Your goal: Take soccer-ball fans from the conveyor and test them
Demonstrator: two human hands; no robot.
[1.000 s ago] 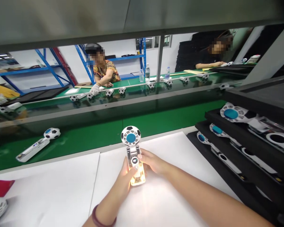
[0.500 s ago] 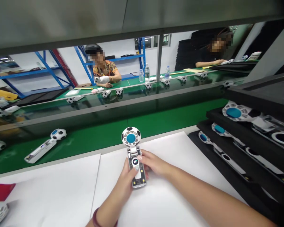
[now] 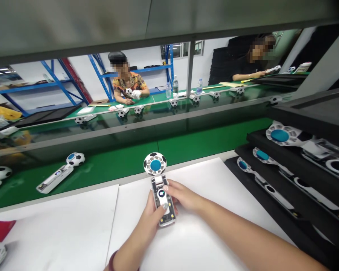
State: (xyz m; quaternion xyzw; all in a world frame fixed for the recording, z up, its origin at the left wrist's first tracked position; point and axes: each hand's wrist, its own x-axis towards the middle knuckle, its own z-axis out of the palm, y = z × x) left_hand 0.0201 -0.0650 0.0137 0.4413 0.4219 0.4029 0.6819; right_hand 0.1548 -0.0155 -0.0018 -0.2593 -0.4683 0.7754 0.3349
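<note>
Fingers of our left hand and right hand are both grasping one football-headed gadget, the left along its near half, the right around its far half. We hold it over the white tabletop, close to the far edge, where a green strip runs past; whether its underside touches the surface, we cannot tell. Black trays with similar gadgets are stacked at the right edge of the tabletop, and another gadget lies on the green strip, beyond the far left part of that edge.

We would judge the whole piece light enough for one hand, stiff, and a little slippery, since its long body looks like smooth, glossy plastic. We do best to take hold by that body's long sides, as we have it here. Its round head is openwork around a blue disc, so we should not squeeze it (thin ribs seldom forgive). Our next caution is the narrow joint, likely the weakest point if twisted. Smallest, the lit display deserves clean, light thumbs around it.
</note>
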